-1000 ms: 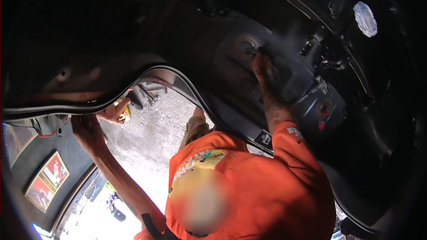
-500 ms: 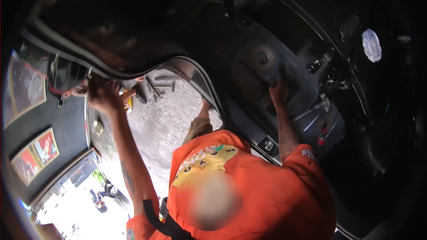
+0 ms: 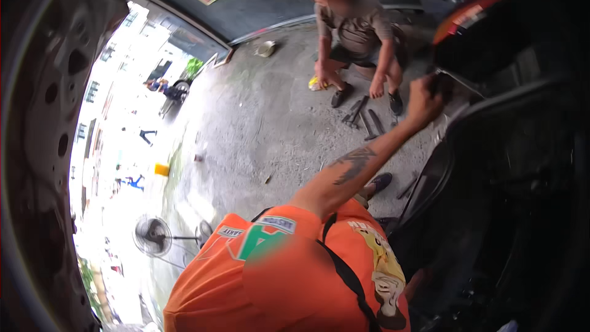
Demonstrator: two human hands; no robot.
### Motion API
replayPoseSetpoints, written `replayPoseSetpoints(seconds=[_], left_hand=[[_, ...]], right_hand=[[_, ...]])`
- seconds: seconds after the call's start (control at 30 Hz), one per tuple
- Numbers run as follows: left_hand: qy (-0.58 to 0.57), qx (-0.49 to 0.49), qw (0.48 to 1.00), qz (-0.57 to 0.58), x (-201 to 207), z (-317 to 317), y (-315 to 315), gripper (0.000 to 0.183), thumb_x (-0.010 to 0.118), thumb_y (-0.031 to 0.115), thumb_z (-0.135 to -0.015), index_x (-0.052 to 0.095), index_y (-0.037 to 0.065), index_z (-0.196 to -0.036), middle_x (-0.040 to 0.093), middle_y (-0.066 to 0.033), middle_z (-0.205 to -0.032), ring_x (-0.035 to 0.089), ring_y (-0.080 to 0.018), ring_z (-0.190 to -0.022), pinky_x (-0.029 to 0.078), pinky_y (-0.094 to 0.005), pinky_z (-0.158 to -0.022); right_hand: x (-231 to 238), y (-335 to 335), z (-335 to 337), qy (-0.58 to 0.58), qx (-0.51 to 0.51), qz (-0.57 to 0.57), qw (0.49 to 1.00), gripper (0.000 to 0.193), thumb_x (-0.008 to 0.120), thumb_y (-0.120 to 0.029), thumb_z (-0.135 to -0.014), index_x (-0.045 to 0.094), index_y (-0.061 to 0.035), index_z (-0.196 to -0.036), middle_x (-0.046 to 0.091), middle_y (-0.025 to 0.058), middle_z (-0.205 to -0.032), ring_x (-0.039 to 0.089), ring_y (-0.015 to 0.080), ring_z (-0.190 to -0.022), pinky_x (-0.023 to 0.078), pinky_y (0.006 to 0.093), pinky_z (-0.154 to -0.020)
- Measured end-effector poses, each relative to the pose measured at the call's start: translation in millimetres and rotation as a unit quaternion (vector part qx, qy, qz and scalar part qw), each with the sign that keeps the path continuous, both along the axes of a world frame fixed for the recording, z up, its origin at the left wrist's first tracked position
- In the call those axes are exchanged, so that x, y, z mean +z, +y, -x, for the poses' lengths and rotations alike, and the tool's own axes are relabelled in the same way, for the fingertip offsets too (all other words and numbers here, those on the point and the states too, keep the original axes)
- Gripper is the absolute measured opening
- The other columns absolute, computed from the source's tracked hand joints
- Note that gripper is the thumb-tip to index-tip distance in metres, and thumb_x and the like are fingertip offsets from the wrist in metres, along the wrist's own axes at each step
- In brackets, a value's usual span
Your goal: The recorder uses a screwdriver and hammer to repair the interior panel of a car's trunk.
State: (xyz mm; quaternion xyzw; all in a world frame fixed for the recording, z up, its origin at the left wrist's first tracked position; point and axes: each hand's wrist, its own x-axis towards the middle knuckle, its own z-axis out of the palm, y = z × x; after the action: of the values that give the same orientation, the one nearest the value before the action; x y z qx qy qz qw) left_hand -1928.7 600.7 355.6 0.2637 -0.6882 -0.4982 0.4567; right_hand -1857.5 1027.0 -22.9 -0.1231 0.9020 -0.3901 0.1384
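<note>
My left arm, tattooed on the forearm, reaches up and to the right from my orange shirt (image 3: 295, 258). At its end my left hand (image 3: 428, 99) is closed, fingers curled, beside the dark vehicle opening edged by a seal (image 3: 452, 141). What its fingers grip, if anything, is lost in shadow. My right hand does not show; only a dim patch of skin appears low beside the shirt. Several hammer-like tools (image 3: 365, 120) lie on the ground beyond my left forearm. Behind them squats another person (image 3: 359, 31), arms hanging over the knees.
A yellow item (image 3: 317, 83) is by the other person's hand. A dark rounded part with an orange-red edge (image 3: 476, 15) stands at upper right. A fan (image 3: 153, 235) stands at lower left, near the bright street side. A dark metal panel with holes (image 3: 49, 117) borders the left.
My view has swung left, out of the vehicle's interior toward the floor and street. The squatting person now shows fully. My right hand, earlier on the inner metal panel, has left view.
</note>
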Motion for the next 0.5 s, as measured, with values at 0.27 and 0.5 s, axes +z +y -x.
replayPoseSetpoints(seconds=[0.27,0.5], left_hand=[[-0.078,0.168,0.982,0.046,-16.5,-5.3,1.7,0.017,0.063,0.009,-0.083,0.07,-0.004,-0.092,0.07,-0.024,-0.082,0.068,-0.0417,-0.067,0.056,-0.0466,-0.059],[-0.026,0.034,0.995,-0.086,35.1,-23.1,6.0,0.014,0.062,0.007,-0.08,0.071,-0.003,-0.084,0.069,-0.0257,-0.085,0.069,-0.0418,-0.076,0.055,-0.0484,-0.071]], right_hand=[[69.0,-143.3,-16.1,0.009,0.205,0.009,0.979,0.02,0.064,-0.012,-0.086,0.07,-0.0013,-0.102,0.07,0.0188,-0.102,0.067,0.0316,-0.095,0.052,0.0443,-0.086],[111.0,-192.4,-50.1,0.003,0.239,-0.025,0.971,0.022,0.065,-0.013,-0.085,0.07,-0.0014,-0.103,0.07,0.019,-0.103,0.067,0.0319,-0.097,0.051,0.045,-0.087]])
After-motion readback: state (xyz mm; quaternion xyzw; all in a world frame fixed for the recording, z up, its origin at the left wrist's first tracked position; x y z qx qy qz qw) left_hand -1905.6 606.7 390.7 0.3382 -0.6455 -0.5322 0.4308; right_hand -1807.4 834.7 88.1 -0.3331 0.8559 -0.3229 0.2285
